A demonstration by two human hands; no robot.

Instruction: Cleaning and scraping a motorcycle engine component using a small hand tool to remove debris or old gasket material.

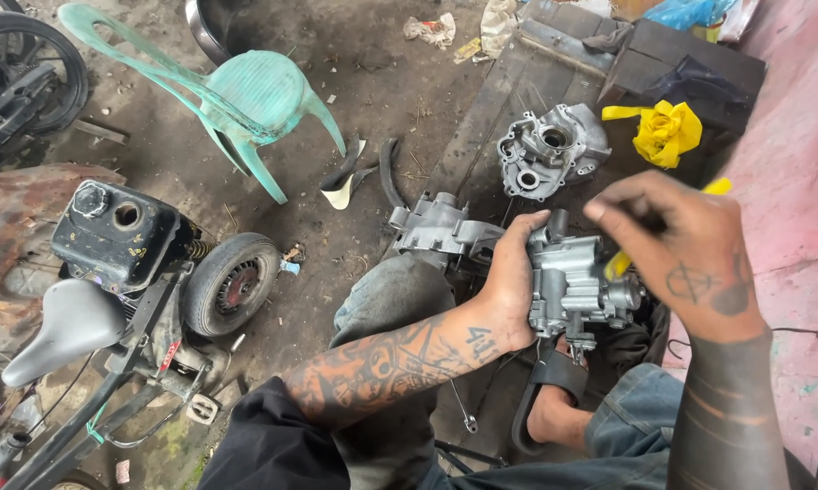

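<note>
While the left hand (509,286) wraps around the grey metal engine part (572,286) and steadies it above the knees, the right hand (690,263) closes on a yellow tool (620,263) and brings its tip to the part's side, where bracing lets the tool bite. Just beyond, a second casting (441,227) lies within reach. Farther off, the crankcase cover (550,150) and a yellow rag (668,132) sit on the dark planks (491,118), kept off the dirt.
</note>
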